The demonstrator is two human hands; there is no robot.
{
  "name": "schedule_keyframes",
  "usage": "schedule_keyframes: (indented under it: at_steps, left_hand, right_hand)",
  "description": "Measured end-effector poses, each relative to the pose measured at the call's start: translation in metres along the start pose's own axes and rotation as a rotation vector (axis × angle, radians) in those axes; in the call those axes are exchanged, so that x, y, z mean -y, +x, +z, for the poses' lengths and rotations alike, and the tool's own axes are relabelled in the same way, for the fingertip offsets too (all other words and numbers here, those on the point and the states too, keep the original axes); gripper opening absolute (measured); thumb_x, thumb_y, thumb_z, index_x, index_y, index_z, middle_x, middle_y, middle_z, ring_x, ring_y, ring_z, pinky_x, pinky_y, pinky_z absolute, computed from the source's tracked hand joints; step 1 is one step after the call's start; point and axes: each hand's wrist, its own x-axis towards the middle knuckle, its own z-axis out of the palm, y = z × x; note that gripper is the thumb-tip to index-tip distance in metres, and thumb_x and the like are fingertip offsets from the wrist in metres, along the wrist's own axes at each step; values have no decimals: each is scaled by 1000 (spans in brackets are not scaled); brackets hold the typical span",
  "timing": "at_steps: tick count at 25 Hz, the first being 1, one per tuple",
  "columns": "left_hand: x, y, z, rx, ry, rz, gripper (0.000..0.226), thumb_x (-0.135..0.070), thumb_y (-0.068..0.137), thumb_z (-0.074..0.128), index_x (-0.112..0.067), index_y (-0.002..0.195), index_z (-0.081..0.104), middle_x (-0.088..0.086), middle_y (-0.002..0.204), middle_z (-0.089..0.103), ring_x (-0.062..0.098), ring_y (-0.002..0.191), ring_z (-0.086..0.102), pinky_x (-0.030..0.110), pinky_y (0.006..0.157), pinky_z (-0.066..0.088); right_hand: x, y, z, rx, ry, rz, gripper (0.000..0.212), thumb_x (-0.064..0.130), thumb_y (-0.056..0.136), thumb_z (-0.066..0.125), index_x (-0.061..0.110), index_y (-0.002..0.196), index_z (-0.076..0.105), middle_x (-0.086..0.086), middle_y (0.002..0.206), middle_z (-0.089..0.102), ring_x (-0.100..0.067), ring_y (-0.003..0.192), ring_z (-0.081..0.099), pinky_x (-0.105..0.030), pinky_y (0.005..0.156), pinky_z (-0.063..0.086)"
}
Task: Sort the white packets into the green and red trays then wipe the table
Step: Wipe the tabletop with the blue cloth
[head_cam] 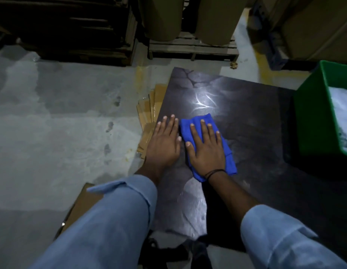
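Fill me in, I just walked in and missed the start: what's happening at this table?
A person in light blue sleeves is at the wiping stage. The right hand presses flat on a blue cloth on the dark table. The left hand rests flat on the table beside it, near the left edge. White packets lie in the green tray at the right. No red tray is in view.

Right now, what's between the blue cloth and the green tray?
Just bare, dark table. In the head view nothing lies on the stretch from the blue cloth to the green tray.
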Motion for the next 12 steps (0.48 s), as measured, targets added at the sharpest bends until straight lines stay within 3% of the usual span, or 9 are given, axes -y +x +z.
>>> schedule_keyframes:
  at_steps: [4, 7, 12]
  left_hand:
    - [-2, -29, -7, -9, -106, -52, 62, -27, 101, 30, -4, 158, 22, 13, 166, 25, 28, 155, 17, 43, 127, 15]
    - [5, -71, -7, -16, -75, 8, 62, -27, 100, 31, -5, 158, 25, 12, 165, 27, 27, 155, 18, 42, 127, 14]
    - [14, -102, -13, 36, -13, 24, 63, -30, 101, 32, -8, 160, 22, 8, 169, 15, 27, 157, 7, 41, 128, 7]
  right_hand:
    - [32, -104, -9, 7, 0, 21, 63, 50, 100, 32, 30, 158, 16, -7, 166, 14, -26, 154, 8, -52, 121, 15]
    - [61, -172, -11, 42, -3, 47, 65, 49, 100, 34, 30, 158, 14, -6, 167, 8, -26, 154, 3, -52, 121, 15]
    - [93, -191, -9, 48, 12, 158, 67, 50, 99, 34, 28, 159, 13, -7, 167, 3, -28, 154, 2, -53, 121, 14]
